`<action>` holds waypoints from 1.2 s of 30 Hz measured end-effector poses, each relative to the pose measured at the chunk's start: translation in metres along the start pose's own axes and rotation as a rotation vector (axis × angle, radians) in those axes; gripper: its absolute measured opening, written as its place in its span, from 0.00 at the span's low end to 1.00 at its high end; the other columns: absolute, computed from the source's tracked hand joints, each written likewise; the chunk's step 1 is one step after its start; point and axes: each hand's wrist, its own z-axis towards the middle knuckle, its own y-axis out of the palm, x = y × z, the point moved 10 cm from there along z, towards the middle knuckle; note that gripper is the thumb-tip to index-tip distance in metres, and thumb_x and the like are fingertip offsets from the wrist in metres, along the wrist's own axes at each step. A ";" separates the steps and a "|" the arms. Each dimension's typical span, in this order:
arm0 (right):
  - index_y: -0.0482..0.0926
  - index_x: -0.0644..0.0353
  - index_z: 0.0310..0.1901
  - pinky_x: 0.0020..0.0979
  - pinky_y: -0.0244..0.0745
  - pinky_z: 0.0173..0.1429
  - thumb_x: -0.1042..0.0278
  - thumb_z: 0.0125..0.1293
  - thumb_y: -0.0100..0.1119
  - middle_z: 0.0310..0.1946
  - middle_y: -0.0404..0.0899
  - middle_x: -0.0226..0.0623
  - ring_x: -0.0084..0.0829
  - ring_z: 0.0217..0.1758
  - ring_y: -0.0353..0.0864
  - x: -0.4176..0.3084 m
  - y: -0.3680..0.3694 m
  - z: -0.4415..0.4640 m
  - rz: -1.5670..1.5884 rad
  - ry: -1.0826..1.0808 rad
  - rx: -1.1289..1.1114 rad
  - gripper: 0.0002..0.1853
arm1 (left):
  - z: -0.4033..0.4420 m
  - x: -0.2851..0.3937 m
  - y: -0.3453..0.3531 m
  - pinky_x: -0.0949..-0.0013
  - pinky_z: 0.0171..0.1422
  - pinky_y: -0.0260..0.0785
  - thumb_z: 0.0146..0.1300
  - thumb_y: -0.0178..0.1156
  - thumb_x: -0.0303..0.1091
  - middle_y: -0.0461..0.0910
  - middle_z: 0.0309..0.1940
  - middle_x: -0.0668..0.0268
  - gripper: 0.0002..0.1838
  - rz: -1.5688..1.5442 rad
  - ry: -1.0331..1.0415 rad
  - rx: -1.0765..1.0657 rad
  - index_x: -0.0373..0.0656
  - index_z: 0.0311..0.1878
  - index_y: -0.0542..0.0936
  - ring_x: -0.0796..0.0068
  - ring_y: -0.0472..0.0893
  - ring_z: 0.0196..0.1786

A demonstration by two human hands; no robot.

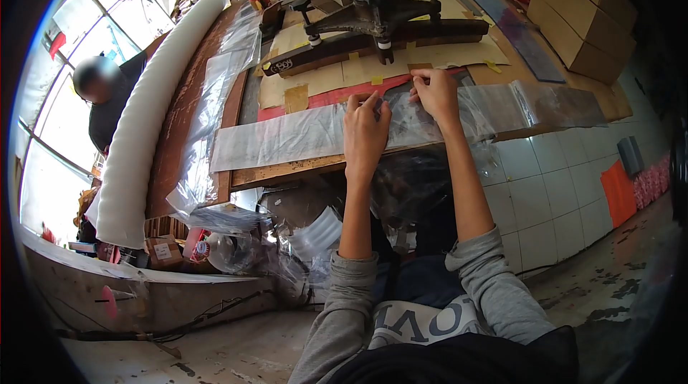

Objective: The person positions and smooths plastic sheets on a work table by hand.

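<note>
A long strip of clear plastic film (279, 138) lies along the front edge of the worktable. My left hand (366, 129) is over its middle, fingers curled and thumb bent in at the film's upper edge. To its right and a little farther in, my right hand (438, 93) has fingers and thumb pinched together at the same edge. Between the two hands the film looks wrinkled and slightly raised. Just beyond them is a red strip (328, 97) on a board with tape patches. The fingertips are partly hidden.
A heavy metal bar (387, 43) on a dark press frame hangs beyond my hands. Cardboard boxes (577, 18) stand at the right. A white foam roll (161, 104) lies along the left, with another person (115, 93) behind it. Loose plastic bags (315, 237) hang below the table.
</note>
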 end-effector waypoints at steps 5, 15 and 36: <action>0.79 0.73 0.33 0.27 0.79 0.26 0.79 0.60 0.50 0.20 0.80 0.44 0.30 0.22 0.83 0.000 0.000 0.001 0.010 -0.022 0.010 0.08 | 0.000 0.000 0.000 0.62 0.42 0.70 0.57 0.60 0.31 0.78 0.36 0.52 0.14 0.000 -0.008 -0.008 0.34 0.44 0.82 0.59 0.80 0.35; 0.79 0.74 0.44 0.26 0.78 0.28 0.76 0.62 0.52 0.26 0.82 0.45 0.28 0.23 0.83 0.005 0.002 0.002 -0.009 0.012 -0.019 0.12 | 0.000 0.001 0.000 0.62 0.43 0.70 0.57 0.60 0.31 0.78 0.36 0.52 0.14 0.000 -0.003 -0.007 0.34 0.45 0.81 0.59 0.80 0.36; 0.79 0.73 0.44 0.25 0.77 0.28 0.76 0.62 0.52 0.24 0.82 0.44 0.27 0.22 0.83 0.003 0.002 0.001 -0.016 0.006 -0.019 0.12 | -0.001 -0.001 0.001 0.62 0.43 0.70 0.57 0.60 0.31 0.78 0.37 0.52 0.14 0.009 0.011 0.000 0.33 0.44 0.81 0.59 0.80 0.35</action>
